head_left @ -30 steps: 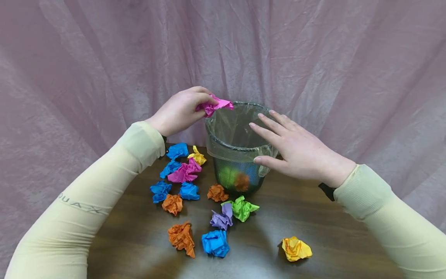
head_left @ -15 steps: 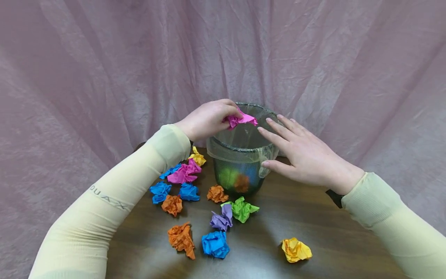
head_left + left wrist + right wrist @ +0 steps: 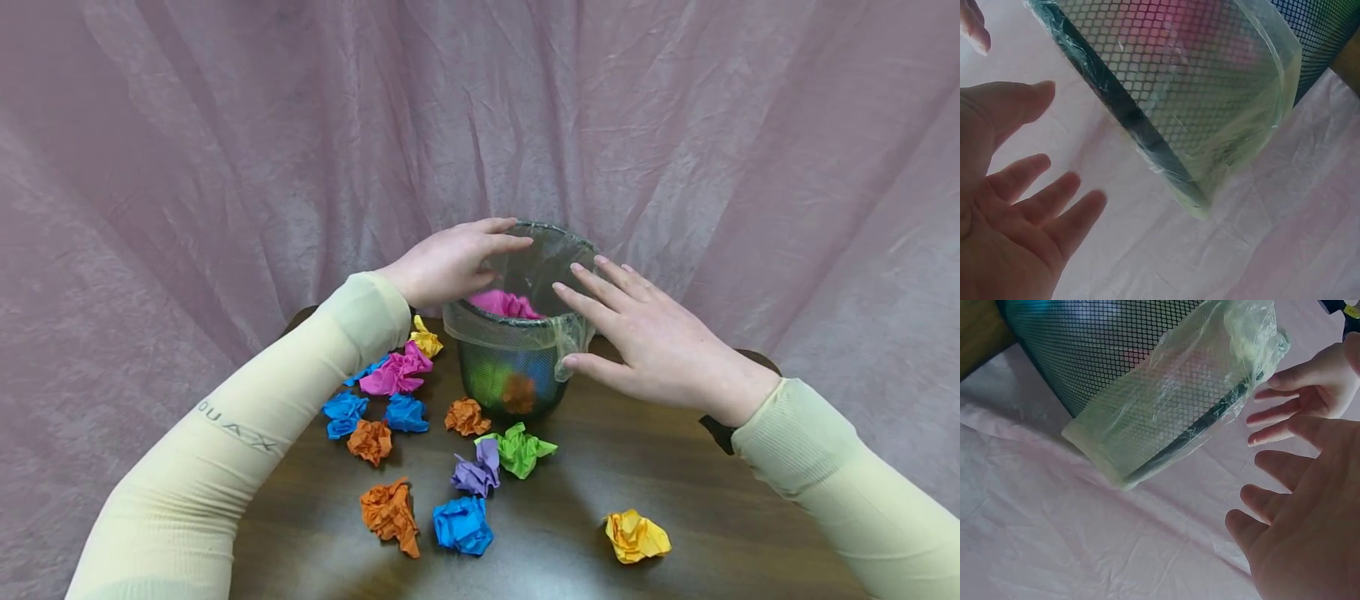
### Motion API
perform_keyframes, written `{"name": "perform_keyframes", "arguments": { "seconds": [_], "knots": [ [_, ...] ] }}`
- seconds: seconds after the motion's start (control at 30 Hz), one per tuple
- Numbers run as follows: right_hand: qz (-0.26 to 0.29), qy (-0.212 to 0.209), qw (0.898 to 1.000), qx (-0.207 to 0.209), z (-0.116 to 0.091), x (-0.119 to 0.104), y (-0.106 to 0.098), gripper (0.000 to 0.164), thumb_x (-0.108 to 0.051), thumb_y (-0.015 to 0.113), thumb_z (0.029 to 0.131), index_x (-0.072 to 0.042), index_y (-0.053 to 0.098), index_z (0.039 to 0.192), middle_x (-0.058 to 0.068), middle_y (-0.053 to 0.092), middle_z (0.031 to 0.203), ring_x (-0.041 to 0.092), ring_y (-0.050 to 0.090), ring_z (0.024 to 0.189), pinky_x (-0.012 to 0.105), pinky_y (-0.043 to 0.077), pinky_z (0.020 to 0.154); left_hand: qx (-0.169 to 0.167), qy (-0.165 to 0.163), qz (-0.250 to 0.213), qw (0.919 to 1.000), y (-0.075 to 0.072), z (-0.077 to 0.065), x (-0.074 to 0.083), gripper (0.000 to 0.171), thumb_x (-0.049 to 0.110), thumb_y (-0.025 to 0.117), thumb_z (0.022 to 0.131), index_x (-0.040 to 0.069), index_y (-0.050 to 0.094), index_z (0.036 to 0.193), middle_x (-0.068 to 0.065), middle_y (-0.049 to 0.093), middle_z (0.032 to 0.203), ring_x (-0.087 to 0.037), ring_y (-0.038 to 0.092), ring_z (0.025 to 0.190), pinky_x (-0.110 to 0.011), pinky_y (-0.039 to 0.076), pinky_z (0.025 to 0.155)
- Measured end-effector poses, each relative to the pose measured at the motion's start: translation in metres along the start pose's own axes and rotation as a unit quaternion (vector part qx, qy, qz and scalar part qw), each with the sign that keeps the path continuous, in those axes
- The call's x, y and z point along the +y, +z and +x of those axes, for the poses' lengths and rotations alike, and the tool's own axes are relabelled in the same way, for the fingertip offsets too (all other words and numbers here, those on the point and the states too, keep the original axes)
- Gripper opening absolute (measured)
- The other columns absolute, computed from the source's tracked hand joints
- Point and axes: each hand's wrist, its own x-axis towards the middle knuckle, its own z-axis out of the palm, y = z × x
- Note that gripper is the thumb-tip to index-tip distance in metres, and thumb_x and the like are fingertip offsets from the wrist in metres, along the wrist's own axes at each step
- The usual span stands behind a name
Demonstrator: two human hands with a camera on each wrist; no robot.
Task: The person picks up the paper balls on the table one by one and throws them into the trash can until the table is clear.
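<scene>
Between my hands stands a dark mesh wastebasket [image 3: 513,354] lined with a clear plastic bag [image 3: 573,337]. A pink crumpled paper [image 3: 504,303] is inside it, just below the rim; more coloured paper shows through the mesh. Above the basket's left rim my left hand [image 3: 457,260] is held with fingers spread, nothing in it; the left wrist view shows its palm [image 3: 1016,212] empty beside the rim. My right hand [image 3: 652,333] hovers at the basket's right side, its fingers straight and apart. In the right wrist view that hand [image 3: 1310,512] holds nothing.
Left of the basket lie several crumpled papers, among them a pink one [image 3: 397,369] and an orange one [image 3: 371,442]. In front are a green [image 3: 522,450], a purple [image 3: 477,469] and a blue paper [image 3: 462,527]. A yellow paper [image 3: 636,536] lies at right. A pink curtain [image 3: 480,108] hangs behind.
My left hand moved right to over the basket, then its fingers opened and the pink crumpled paper dropped inside. My right hand shifted slightly right and down.
</scene>
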Motion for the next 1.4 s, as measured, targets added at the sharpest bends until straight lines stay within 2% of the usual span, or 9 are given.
{"name": "perform_keyframes", "arguments": {
  "seconds": [0.3,0.5,0.7,0.83,0.97,1.1,1.23,1.33,1.4],
  "knots": [
    [-0.001,-0.003,1.000,0.007,-0.002,0.000,0.001,0.082,-0.069,0.049,0.098,-0.021,0.031,0.163,0.011,0.026,0.167,0.030,0.010,0.156,0.050,0.014,0.124,0.005,-0.008,0.025,0.9996,-0.001,-0.006,-0.003,0.059,0.036,0.064,0.102,0.020,0.046,0.156,-0.013,0.034,0.164,-0.030,0.026,0.153,-0.044,0.017,0.124],
    [-0.006,-0.011,1.000,0.017,-0.008,-0.001,0.002,0.081,-0.066,0.051,0.099,-0.020,0.032,0.162,0.012,0.027,0.166,0.031,0.012,0.156,0.051,0.016,0.123,0.012,0.007,0.022,0.9997,0.002,-0.009,0.001,0.062,0.043,0.063,0.102,0.023,0.044,0.158,-0.012,0.030,0.165,-0.032,0.022,0.154,-0.048,0.012,0.125],
    [-0.005,0.000,1.000,0.015,-0.026,-0.003,0.004,0.079,-0.065,0.052,0.099,-0.024,0.031,0.163,0.009,0.026,0.167,0.031,0.010,0.156,0.052,0.015,0.123,0.012,0.049,0.034,0.9981,0.009,-0.017,0.016,0.067,0.047,0.060,0.102,0.024,0.038,0.160,-0.011,0.026,0.167,-0.032,0.019,0.154,-0.051,0.011,0.124],
    [-0.004,0.012,1.000,0.005,-0.042,-0.004,0.008,0.079,-0.063,0.054,0.099,-0.024,0.030,0.163,0.008,0.024,0.168,0.031,0.008,0.156,0.054,0.015,0.123,0.005,0.071,0.040,0.9967,0.016,-0.026,0.029,0.069,0.050,0.057,0.103,0.026,0.032,0.162,-0.008,0.020,0.169,-0.030,0.015,0.155,-0.053,0.009,0.124],
    [-0.003,0.013,1.000,0.010,-0.057,-0.003,0.016,0.079,-0.061,0.058,0.098,-0.023,0.032,0.163,0.008,0.027,0.167,0.033,0.013,0.156,0.055,0.017,0.122,0.002,0.100,0.050,0.9938,0.024,-0.038,0.041,0.071,0.051,0.058,0.102,0.026,0.030,0.163,-0.006,0.018,0.170,-0.029,0.012,0.156,-0.054,0.007,0.124],
    [0.002,0.017,1.000,0.009,-0.072,-0.003,0.030,0.080,-0.061,0.059,0.097,-0.022,0.034,0.162,0.006,0.027,0.167,0.033,0.016,0.155,0.052,0.016,0.123,0.015,0.138,0.068,0.9880,0.032,-0.051,0.052,0.072,0.051,0.059,0.102,0.024,0.031,0.163,-0.007,0.017,0.170,-0.026,0.008,0.157,-0.052,0.005,0.124],
    [0.005,0.013,1.000,-0.009,-0.086,-0.004,0.047,0.080,-0.062,0.059,0.097,-0.022,0.034,0.162,0.007,0.028,0.166,0.034,0.016,0.155,0.047,0.009,0.125,0.028,0.184,0.088,0.9786,0.044,-0.066,0.065,0.073,0.050,0.061,0.100,0.023,0.033,0.162,-0.010,0.021,0.169,-0.027,0.005,0.157,-0.052,0.005,0.124],
    [0.012,0.007,0.999,-0.036,-0.097,-0.007,0.062,0.081,-0.064,0.058,0.097,-0.023,0.033,0.162,0.007,0.028,0.166,0.035,0.017,0.154,0.044,0.003,0.125,0.022,0.213,0.094,0.9722,0.057,-0.077,0.076,0.074,0.051,0.061,0.100,0.023,0.033,0.162,-0.011,0.022,0.169,-0.029,0.008,0.157,-0.053,0.006,0.124],
    [0.022,0.001,0.998,-0.051,-0.104,-0.011,0.072,0.080,-0.064,0.058,0.097,-0.022,0.035,0.162,0.008,0.029,0.166,0.037,0.019,0.154,0.047,0.006,0.125,0.013,0.226,0.096,0.9692,0.066,-0.084,0.082,0.075,0.052,0.061,0.100,0.024,0.032,0.163,-0.011,0.021,0.169,-0.031,0.011,0.156,-0.052,0.006,0.124]
  ]
}}
